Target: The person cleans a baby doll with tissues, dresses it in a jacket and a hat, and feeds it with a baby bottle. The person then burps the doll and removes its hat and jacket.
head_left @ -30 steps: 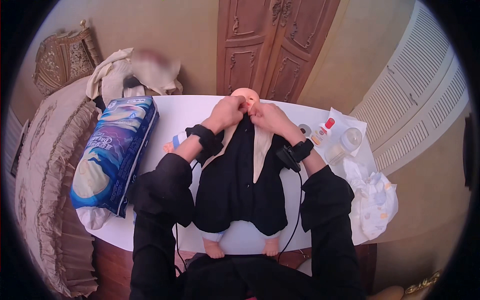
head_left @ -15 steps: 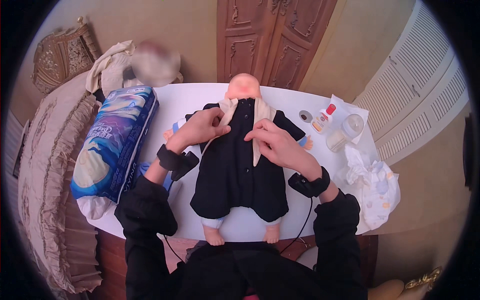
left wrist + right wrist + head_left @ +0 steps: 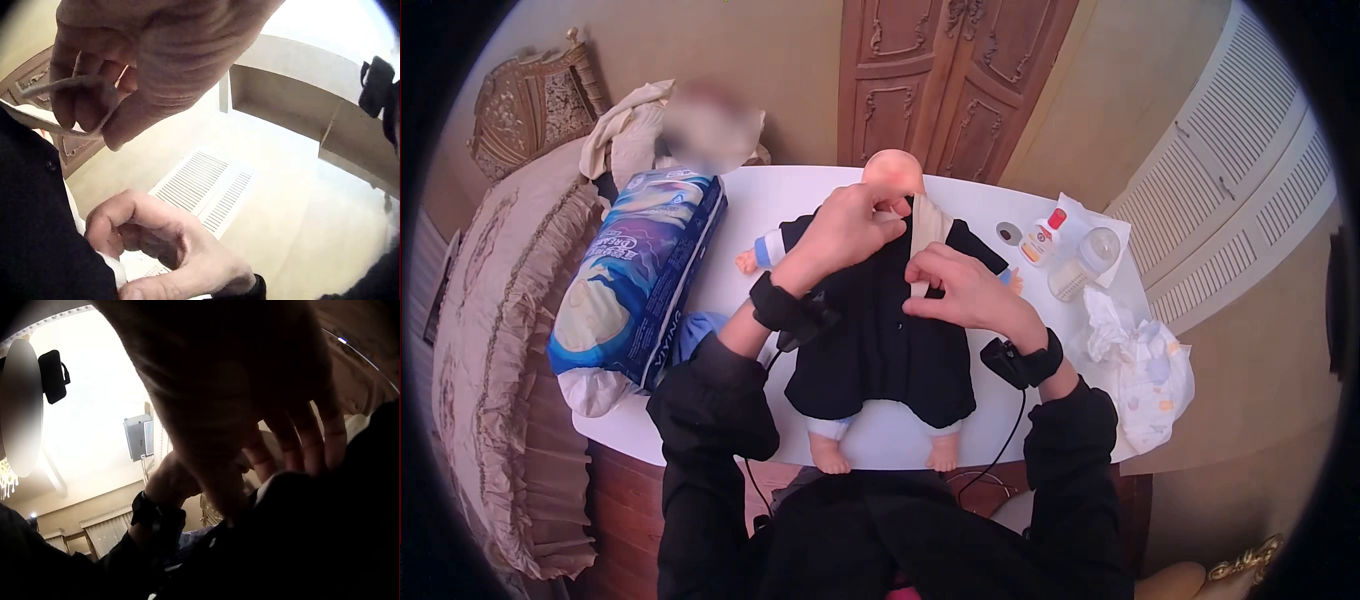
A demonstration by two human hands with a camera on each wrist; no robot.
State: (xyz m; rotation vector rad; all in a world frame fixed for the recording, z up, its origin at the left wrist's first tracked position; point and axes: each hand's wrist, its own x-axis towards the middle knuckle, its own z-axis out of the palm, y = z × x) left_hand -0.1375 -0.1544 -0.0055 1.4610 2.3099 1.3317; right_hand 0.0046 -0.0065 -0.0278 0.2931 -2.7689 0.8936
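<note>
Left hand (image 3: 848, 230) and right hand (image 3: 968, 290) pinch the garment (image 3: 870, 355) beneath them.

- In front of you, the doll (image 3: 890, 170) lies on its back, head away from you, bare feet toward you.
- It wears a black garment (image 3: 870, 350), a button (image 3: 900, 325) showing in front.
- Your left hand (image 3: 850, 228) pinches the cream collar (image 3: 932, 222) near the neck; your right hand (image 3: 968, 288) pinches its other side, lower down.
</note>
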